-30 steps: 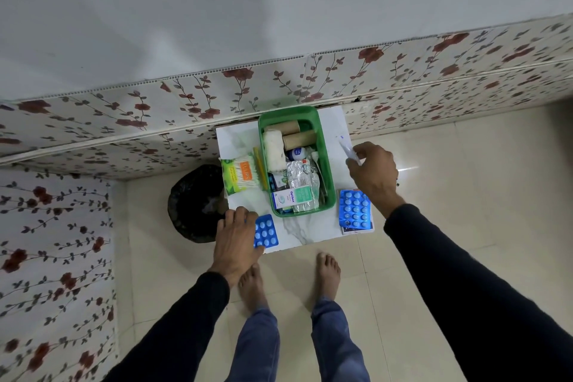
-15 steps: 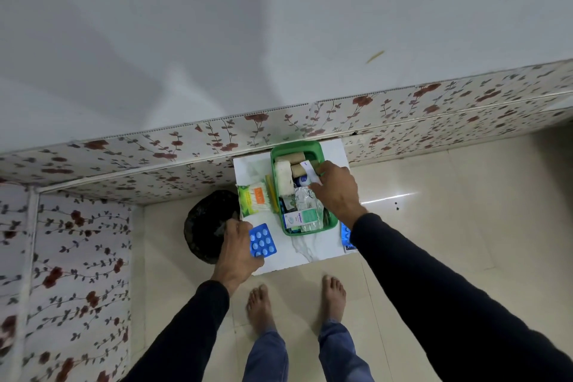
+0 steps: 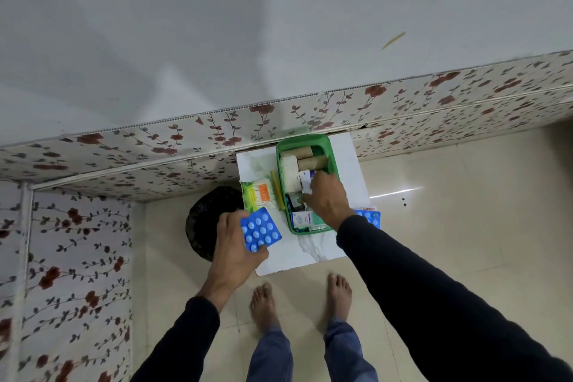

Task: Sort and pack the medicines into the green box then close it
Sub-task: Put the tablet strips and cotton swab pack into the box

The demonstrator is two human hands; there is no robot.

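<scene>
- The left hand (image 3: 235,245) is now lifting the blue blister pack (image 3: 261,233) off the tabletop (image 3: 310,253), grip closed on its near edge; a second ago it was lying flat.
- The right hand (image 3: 327,200), earlier beside the box, is pushing a small white packet (image 3: 305,182) into the green box (image 3: 331,152), fingers pinched on it.
- Another blister pack (image 3: 369,216) is waiting beside the box; packing seems nearly finished.

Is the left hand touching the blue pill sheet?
Touching. The head view shows the left hand gripping the blue pill sheet, thumb under its near edge and fingers behind it, lifted over the table.
</scene>
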